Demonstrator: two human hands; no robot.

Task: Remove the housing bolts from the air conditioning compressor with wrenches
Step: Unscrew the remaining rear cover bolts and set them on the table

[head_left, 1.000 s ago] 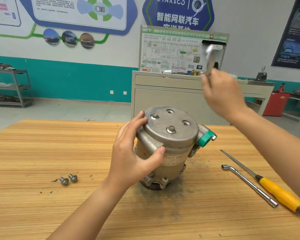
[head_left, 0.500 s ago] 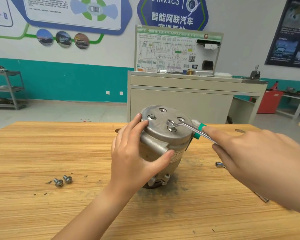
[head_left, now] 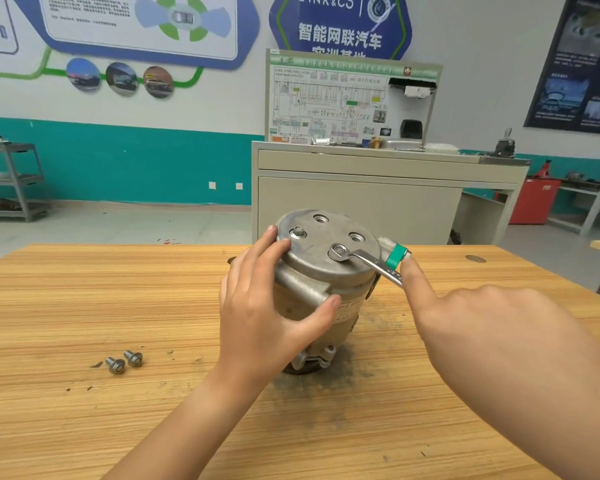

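Metal compressor (head_left: 319, 282) stands upright mid-desk (head_left: 84, 299), the left hand (head_left: 260, 306) clasped round its side. The right hand (head_left: 482, 327) holds a wrench (head_left: 364, 259), forefinger along the handle, its ring seated on a top bolt (head_left: 339, 251). Two loose bolts (head_left: 123, 362) lie well apart, left.

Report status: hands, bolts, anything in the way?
Left hand grips compressor. Right hand holds wrench, ring end on front bolt. Second bolt seated, two loose bolts on table. Green connector close beside handle.
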